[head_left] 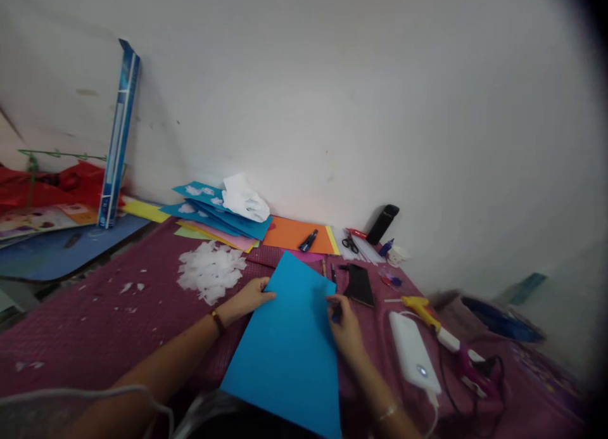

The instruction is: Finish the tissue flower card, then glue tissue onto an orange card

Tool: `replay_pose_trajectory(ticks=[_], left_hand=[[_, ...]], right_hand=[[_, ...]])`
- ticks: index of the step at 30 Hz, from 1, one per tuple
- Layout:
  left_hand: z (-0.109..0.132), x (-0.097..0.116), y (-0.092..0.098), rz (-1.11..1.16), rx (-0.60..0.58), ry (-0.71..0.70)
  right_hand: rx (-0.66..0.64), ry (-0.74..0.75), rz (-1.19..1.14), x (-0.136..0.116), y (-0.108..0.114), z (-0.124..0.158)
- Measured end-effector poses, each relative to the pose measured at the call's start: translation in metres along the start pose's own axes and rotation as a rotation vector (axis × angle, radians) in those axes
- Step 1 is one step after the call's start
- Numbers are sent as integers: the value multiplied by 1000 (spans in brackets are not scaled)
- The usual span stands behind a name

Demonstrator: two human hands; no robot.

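Observation:
A blue sheet of card (289, 337) lies at a slant in front of me, its near edge by my lap. My left hand (254, 296) pinches its upper left edge, thumb on top. My right hand (346, 328) is at the right edge, fingertips against the card. A small dark pen-like object (337, 313) sits in its curled fingers; its exact kind is unclear. Left of the card is a heap of torn white paper pieces (211, 271). Beyond its upper right lie a black phone (360, 285) and a thin dark pen (333, 273).
Blue cards (228, 218) with white patches are stacked at the back, under crumpled white paper (244, 198). A stapler (308, 240) rests on orange card (285, 233). Scissors (350, 242), a white power bank (414, 350) and a yellow glue gun (420, 310) are to the right.

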State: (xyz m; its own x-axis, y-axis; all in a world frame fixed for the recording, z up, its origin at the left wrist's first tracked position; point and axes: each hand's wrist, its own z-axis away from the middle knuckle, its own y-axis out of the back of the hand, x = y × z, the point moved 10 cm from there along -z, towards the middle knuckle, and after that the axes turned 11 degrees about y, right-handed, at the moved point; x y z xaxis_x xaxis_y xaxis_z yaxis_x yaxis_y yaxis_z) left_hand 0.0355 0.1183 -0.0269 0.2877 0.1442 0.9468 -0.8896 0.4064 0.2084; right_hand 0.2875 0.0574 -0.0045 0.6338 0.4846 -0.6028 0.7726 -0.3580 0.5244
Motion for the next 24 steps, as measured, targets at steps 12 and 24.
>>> replay_pose_trajectory(ticks=[12, 24], left_hand=[[-5, 6, 1, -553, 248, -34], [-2, 15, 15, -553, 263, -81]], right_hand=[[12, -20, 89, -4, 7, 5], [-17, 8, 86, -6, 5, 12]])
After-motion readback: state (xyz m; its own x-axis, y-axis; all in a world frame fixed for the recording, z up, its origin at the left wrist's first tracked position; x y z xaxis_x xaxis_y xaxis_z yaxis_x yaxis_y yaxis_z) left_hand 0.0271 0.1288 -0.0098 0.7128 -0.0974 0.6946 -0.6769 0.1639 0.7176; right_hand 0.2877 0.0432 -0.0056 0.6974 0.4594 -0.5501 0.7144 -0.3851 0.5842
